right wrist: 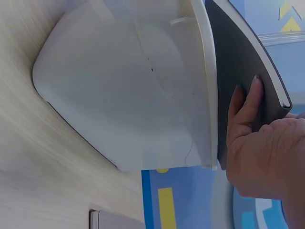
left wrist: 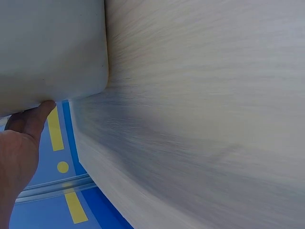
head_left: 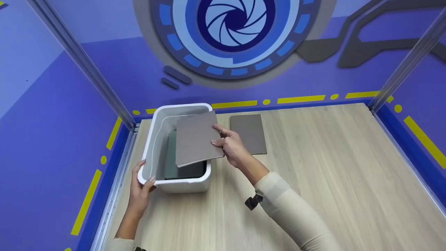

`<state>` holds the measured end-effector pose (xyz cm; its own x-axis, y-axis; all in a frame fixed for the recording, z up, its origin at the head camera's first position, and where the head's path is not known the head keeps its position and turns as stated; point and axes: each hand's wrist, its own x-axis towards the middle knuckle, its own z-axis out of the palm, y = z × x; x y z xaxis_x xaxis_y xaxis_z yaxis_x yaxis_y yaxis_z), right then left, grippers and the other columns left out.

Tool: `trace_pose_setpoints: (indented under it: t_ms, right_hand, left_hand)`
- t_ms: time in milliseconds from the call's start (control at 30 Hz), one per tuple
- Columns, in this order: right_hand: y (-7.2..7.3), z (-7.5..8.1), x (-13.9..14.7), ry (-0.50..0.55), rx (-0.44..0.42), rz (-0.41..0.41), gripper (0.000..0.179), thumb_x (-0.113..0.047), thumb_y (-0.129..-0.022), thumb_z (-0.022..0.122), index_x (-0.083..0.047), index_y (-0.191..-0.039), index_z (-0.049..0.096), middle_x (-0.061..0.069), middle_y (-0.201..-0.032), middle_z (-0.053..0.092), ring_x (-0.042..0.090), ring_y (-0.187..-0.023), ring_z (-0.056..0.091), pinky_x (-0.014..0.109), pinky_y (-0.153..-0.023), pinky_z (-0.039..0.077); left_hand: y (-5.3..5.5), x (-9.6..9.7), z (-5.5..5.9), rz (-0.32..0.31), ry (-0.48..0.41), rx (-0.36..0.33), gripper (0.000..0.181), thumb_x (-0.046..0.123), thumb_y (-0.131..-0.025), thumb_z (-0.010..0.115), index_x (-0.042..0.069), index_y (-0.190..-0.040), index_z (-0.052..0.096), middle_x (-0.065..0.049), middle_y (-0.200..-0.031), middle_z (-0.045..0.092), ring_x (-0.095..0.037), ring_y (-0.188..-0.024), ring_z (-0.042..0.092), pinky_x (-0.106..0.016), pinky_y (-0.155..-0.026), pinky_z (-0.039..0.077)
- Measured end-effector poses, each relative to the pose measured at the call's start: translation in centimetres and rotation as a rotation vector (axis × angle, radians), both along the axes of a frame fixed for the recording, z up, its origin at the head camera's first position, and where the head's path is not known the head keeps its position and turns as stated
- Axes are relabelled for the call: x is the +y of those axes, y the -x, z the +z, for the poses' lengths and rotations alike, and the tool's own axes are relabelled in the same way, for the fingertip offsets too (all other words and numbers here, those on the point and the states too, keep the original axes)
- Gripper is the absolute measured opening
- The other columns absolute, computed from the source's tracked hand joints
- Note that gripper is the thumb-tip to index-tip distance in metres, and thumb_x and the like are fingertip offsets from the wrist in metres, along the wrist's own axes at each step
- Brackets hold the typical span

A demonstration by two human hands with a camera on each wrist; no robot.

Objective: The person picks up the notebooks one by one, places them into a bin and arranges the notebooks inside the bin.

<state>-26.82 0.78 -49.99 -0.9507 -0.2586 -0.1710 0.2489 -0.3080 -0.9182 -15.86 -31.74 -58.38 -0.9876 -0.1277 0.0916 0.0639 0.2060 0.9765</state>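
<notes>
My right hand (head_left: 234, 144) pinches a grey-brown hardcover notebook (head_left: 197, 139) by its right edge, thumb on top and fingers beneath. The notebook is tilted over the opening of a white plastic bin (head_left: 181, 186). In the right wrist view, the dark underside of the notebook (right wrist: 233, 57) lies just past the bin's rim. My left hand (head_left: 139, 195) grips the bin's near left corner, thumb over the rim. Inside the bin lie a green book (head_left: 170, 157) and a black one (head_left: 193, 171), partly hidden by the held notebook.
Another grey-brown notebook (head_left: 249, 134) lies flat on the wooden table (head_left: 331, 174), right of the bin. Blue patterned panels (head_left: 115, 66) stand at the back and both sides, with metal posts (head_left: 87, 66) at the corners.
</notes>
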Motion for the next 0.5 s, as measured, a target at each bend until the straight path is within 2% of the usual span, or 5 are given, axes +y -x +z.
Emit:
trace_pose_setpoints:
  t_ms: [267,500]
  right_hand:
    - [-0.05,0.31,-0.48,0.000,0.010,0.014,0.072,0.007,-0.096,0.057,-0.005,-0.164,0.039,0.020,-0.176,0.025,0.037,-0.164,0.026,0.054,-0.127,0.035]
    - [-0.07,0.32,-0.86,0.011,-0.003,0.020,0.073,0.007,-0.095,0.057,-0.006,-0.165,0.039,0.020,-0.176,0.025,0.037,-0.164,0.026,0.054,-0.128,0.034]
  left_hand:
    - [0.01,0.03,0.03,0.000,-0.019,-0.001,0.068,0.004,-0.106,0.054,0.018,-0.166,0.025,-0.006,-0.153,0.036,-0.026,-0.119,0.055,-0.023,-0.086,0.058]
    - [0.04,-0.03,0.02,-0.002,-0.022,0.005,0.068,0.005,-0.107,0.055,0.018,-0.166,0.025,-0.004,-0.158,0.033,-0.019,-0.119,0.053,-0.022,-0.087,0.058]
